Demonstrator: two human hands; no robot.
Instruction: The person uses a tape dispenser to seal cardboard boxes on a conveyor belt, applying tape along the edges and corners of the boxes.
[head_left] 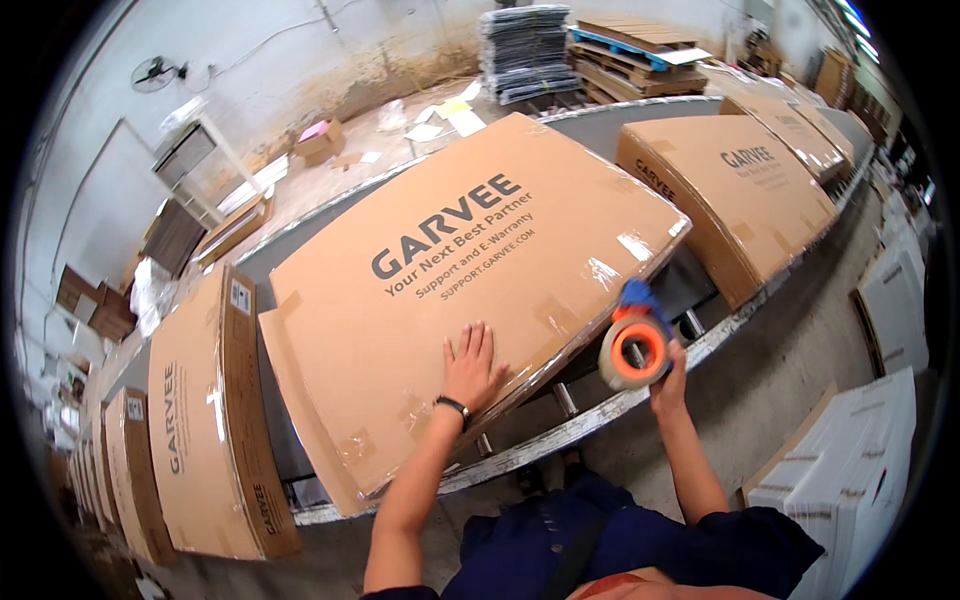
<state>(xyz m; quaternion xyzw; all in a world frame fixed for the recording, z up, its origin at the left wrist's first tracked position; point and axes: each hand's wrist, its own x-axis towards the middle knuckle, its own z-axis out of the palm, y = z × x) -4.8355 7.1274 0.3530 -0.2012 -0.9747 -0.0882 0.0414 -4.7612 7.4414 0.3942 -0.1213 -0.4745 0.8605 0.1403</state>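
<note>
A large brown cardboard box (560,250) lies in front of me on a roller conveyor (575,437), with clear tape along its near edge and corners. My left hand (473,368) rests flat on its top near the front edge, fingers spread, a dark band around the wrist. My right hand (670,378) grips a tape dispenser (637,340) with an orange hub, a tan tape roll and a blue part at its top. The dispenser is held by the box's right front edge; whether its tape touches the box I cannot tell.
More brown boxes stand along the conveyor to the left (195,410) and right (745,190). White wrapped packs (840,470) stand on the floor at right. Behind are a stack of grey sheets (525,55), wooden pallets (635,60) and a wall fan (155,74).
</note>
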